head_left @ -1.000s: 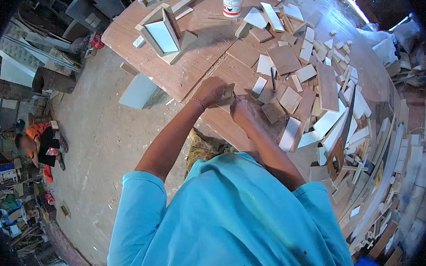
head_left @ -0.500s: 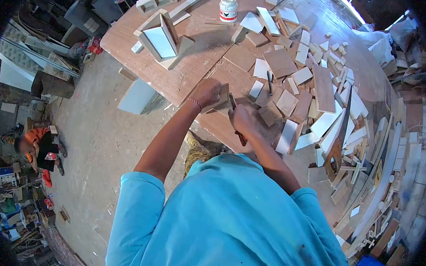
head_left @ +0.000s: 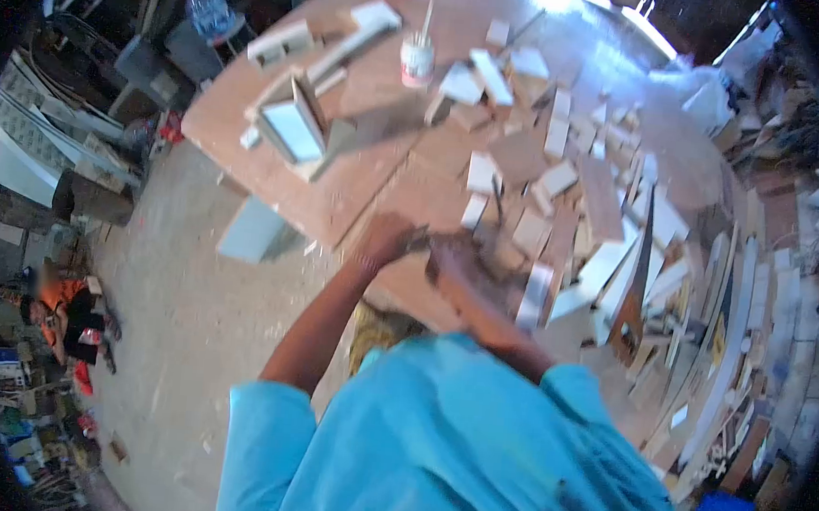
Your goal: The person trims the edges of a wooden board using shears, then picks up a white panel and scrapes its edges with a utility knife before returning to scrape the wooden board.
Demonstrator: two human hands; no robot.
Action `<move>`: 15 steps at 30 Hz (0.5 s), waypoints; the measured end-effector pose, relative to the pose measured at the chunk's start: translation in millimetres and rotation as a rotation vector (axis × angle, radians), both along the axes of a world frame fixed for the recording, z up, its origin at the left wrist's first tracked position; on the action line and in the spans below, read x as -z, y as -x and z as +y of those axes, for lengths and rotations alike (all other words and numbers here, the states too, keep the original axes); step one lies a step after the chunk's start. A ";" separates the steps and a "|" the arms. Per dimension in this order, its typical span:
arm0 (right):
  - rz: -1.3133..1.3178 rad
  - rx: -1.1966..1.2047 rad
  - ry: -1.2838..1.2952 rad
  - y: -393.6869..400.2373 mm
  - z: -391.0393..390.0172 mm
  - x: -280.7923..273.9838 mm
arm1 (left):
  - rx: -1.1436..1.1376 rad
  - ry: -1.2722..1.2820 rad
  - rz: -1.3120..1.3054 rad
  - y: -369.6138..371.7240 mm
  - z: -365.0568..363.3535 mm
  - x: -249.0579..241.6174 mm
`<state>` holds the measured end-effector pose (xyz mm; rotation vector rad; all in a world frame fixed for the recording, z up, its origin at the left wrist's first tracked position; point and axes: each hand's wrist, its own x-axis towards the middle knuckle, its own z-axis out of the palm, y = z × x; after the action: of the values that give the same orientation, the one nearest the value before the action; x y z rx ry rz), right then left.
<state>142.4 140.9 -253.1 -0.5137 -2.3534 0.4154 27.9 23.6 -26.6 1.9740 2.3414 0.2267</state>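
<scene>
Both hands have dropped lower in the view since half a second back, and the whole scene has gone blurry with head motion. Left hand (head_left: 387, 240) sits at the near edge of the workbench (head_left: 358, 171), curled over the small wood piece (head_left: 417, 240) it was gripping a moment ago; that piece shows only as a brown smear just right of the left fingers, touching them. Right hand (head_left: 449, 261) is closed up tight beside it, knuckles up, the two hands nearly meeting over the piece. Whether the right fingers still pinch the thin tool seen earlier, I cannot tell; the blur swallows it.

Beyond the fingertips, farther up the bench, a scatter of pale and brown offcuts (head_left: 552, 180) lies spread out. Well beyond the left fingers stands a small box frame (head_left: 295, 129), and past that a white glue jar (head_left: 416, 61) with a stick poking out. Off to the right of the right hand, a handsaw (head_left: 635, 290) rests among long strips of wood. Far left and low, another person in an orange top (head_left: 60, 302) crouches on the dusty floor.
</scene>
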 end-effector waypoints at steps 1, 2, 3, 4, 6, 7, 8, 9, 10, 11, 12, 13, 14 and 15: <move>-0.085 0.022 0.056 -1.1 -12.1 -21.8 | 0.017 -0.042 -0.060 1.4 -2.9 -8.5; -0.175 0.049 0.125 10.9 -21.3 -43.7 | 0.015 0.029 -0.034 3.7 0.9 -4.1; -0.263 0.074 0.201 3.4 -30.2 -61.6 | 0.002 -0.020 -0.012 -1.1 2.6 -10.3; -0.359 0.096 0.289 -1.2 -41.0 -79.4 | 0.022 -0.035 -0.031 2.7 4.0 -15.0; -0.565 0.146 0.480 -14.1 -40.5 -117.8 | 0.050 -0.044 -0.057 9.5 3.7 -12.8; -0.566 0.152 0.483 -14.9 -41.1 -141.1 | 0.007 -0.029 -0.109 16.5 6.8 -4.5; -0.579 0.148 0.568 -12.8 -36.0 -165.4 | -0.038 -0.015 -0.163 21.3 9.8 -0.4; -0.591 0.141 0.652 -13.2 -32.4 -176.5 | -0.036 -0.016 -0.166 24.4 11.5 -1.8; -0.540 0.116 0.540 -17.4 -32.0 -167.5 | -0.012 -0.027 -0.225 28.2 11.7 -3.2; -0.545 0.108 0.549 -19.9 -29.7 -159.4 | 0.007 -0.030 -0.284 31.9 10.5 -3.4; -0.550 0.112 0.609 -20.7 -25.6 -151.3 | -0.002 0.001 -0.249 34.6 11.6 -0.6; -0.565 0.113 0.678 -22.8 -27.3 -143.3 | -0.013 0.043 -0.220 35.8 11.6 5.0; -0.561 0.116 0.876 -29.8 -34.8 -167.1 | -0.001 0.049 -0.224 36.6 10.3 7.3; -0.551 0.126 1.070 -34.7 -38.4 -192.5 | 0.014 0.050 -0.225 36.8 11.5 5.7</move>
<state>177.1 102.5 -60.6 -1.3866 -2.3932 1.6649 -8.9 35.2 -32.3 1.8352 2.1707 0.3649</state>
